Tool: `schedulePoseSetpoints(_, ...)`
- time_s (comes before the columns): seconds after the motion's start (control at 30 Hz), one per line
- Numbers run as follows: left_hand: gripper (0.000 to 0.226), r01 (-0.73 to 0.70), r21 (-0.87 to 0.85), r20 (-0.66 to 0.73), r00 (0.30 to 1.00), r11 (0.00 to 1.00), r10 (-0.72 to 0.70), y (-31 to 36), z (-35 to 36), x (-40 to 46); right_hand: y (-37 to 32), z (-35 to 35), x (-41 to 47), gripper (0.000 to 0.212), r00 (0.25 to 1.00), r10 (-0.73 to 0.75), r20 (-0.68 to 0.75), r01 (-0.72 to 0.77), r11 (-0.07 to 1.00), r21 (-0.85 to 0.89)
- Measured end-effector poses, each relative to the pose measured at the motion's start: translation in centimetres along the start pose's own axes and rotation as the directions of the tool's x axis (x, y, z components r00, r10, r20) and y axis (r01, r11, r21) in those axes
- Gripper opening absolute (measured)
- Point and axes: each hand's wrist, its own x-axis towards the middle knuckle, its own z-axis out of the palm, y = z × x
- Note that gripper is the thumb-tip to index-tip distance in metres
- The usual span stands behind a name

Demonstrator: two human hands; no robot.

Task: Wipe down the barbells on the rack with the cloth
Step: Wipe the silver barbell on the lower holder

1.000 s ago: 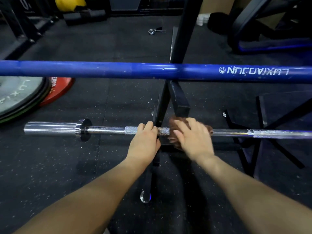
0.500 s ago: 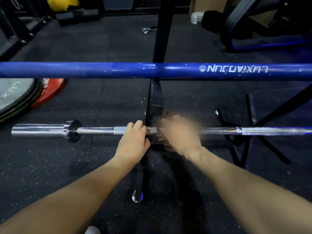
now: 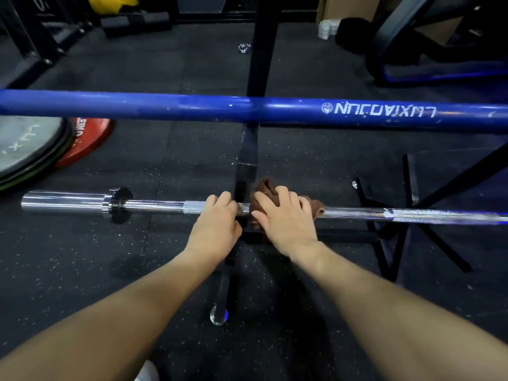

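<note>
**Both hands on the chrome bar, cloth under the right**

Beneath both hands spreads the floor (image 3: 82,270), black rubber matting flecked with pale specks. Beyond the hands, a thick blue barbell (image 3: 165,107) runs straight across the view, its paint chipped and lettered in white toward the right. Past the left hand, off to the left, flat round weight plates (image 3: 24,149) lie stacked, grey on top with a red one behind. The black rack (image 3: 247,160), made of square steel tube, rises between the two hands.

The chrome barbell (image 3: 154,207) lies level across the rack, smooth and shiny, with a thicker sleeve and collar out to the left and a knurled patch just beside the left hand. The left hand (image 3: 217,224) grips this bar, fingers curled over the top. Touching distance to its right, the right hand (image 3: 283,221) presses a crumpled brown cloth (image 3: 313,206) around the bar, fingers wrapped over it.

Half a second ago the right hand was a blur; now it shows sharply, and more cloth sticks out on its right side.
</note>
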Motion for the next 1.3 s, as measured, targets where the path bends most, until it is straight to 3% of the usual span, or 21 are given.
schedulePoseSetpoints(0.07, 0.015, 0.038, -0.015, -0.003, 0.999, 0.999, -0.038, 0.2, -0.1, 0.1, 2.3, -0.6, -0.1, 0.048, 0.993, -0.105, 0.056, 0.106, 0.994, -0.02)
schedulePoseSetpoints(0.23, 0.029, 0.096, -0.098, -0.033, 0.994, 0.991, -0.1, 1.5, 0.1, -0.9, 5.0, -1.2, -1.7, 0.051, 0.986, -0.134, 0.099, 0.137, 0.99, -0.027)
schedulePoseSetpoints(0.4, 0.045, 0.067, -0.19, -0.063, 0.995, 0.98, -0.08, 2.7, 1.4, -1.1, 3.7, 0.6, -2.0, 0.045, 0.992, 0.039, -0.117, -0.042, 0.999, -0.018)
schedulePoseSetpoints(0.47, 0.045, 0.048, -0.165, -0.045, 0.997, 0.985, -0.056, 3.2, 1.9, -0.9, 2.9, -0.2, -0.1, 0.044, 0.992, 0.124, -0.033, -0.124, 0.992, -0.003)
schedulePoseSetpoints(0.57, 0.044, 0.039, -0.09, -0.046, 0.998, 0.995, -0.043, 3.6, 2.4, -0.5, 3.0, -1.1, 3.0, 0.048, 0.957, 0.228, 0.18, -0.26, 0.95, 0.175)
schedulePoseSetpoints(0.6, 0.043, 0.047, -0.077, -0.048, 0.998, 0.996, -0.051, 3.7, 2.4, -0.4, 3.1, -1.0, 3.2, 0.049, 0.956, 0.224, 0.189, -0.26, 0.945, 0.199)
schedulePoseSetpoints(0.67, 0.042, 0.045, -0.057, -0.048, 0.998, 0.997, -0.048, 3.7, 2.3, -0.3, 3.6, -0.1, 1.6, 0.048, 0.991, 0.134, -0.021, -0.132, 0.987, 0.094)
schedulePoseSetpoints(0.73, 0.043, 0.025, -0.023, -0.054, 0.998, 0.999, -0.026, 3.6, 2.3, -0.3, 4.3, 1.4, -0.9, 0.046, 0.978, 0.003, -0.211, -0.006, 1.0, -0.014)
schedulePoseSetpoints(0.8, 0.043, 0.031, -0.019, -0.063, 0.998, 0.999, -0.032, 3.7, 2.3, -0.3, 5.1, 2.4, -2.2, 0.046, 0.962, -0.041, -0.27, 0.037, 0.999, -0.019)
schedulePoseSetpoints(0.9, 0.041, 0.042, -0.022, -0.051, 0.998, 0.999, -0.043, 3.8, 2.2, -0.1, 4.6, 1.4, -1.2, 0.043, 0.975, 0.034, -0.219, -0.039, 0.999, -0.021)
schedulePoseSetpoints(1.03, 0.043, 0.037, 0.048, -0.027, 0.999, 0.998, -0.035, 3.9, 1.9, 0.2, 3.6, -0.6, 3.2, 0.047, 0.966, 0.201, 0.161, -0.232, 0.951, 0.203)
schedulePoseSetpoints(1.07, 0.044, 0.035, 0.064, -0.018, 0.999, 0.997, -0.034, 3.9, 1.9, 0.2, 3.6, -0.6, 3.3, 0.046, 0.963, 0.213, 0.166, -0.247, 0.944, 0.218)
schedulePoseSetpoints(1.2, 0.046, 0.051, 0.048, -0.025, 0.998, 0.998, -0.05, 3.9, 2.0, -0.2, 4.2, 1.3, -1.5, 0.039, 0.977, -0.014, -0.212, 0.015, 1.0, 0.004)
schedulePoseSetpoints(1.23, 0.046, 0.051, 0.04, -0.03, 0.998, 0.998, -0.049, 3.9, 2.2, -0.2, 4.5, 1.7, -2.3, 0.04, 0.968, -0.047, -0.247, 0.049, 0.999, 0.0)
schedulePoseSetpoints(1.3, 0.046, 0.049, 0.022, -0.036, 0.998, 0.999, -0.048, 3.9, 2.2, -0.2, 4.4, 1.2, -1.8, 0.042, 0.985, -0.002, -0.173, 0.009, 0.999, 0.04)
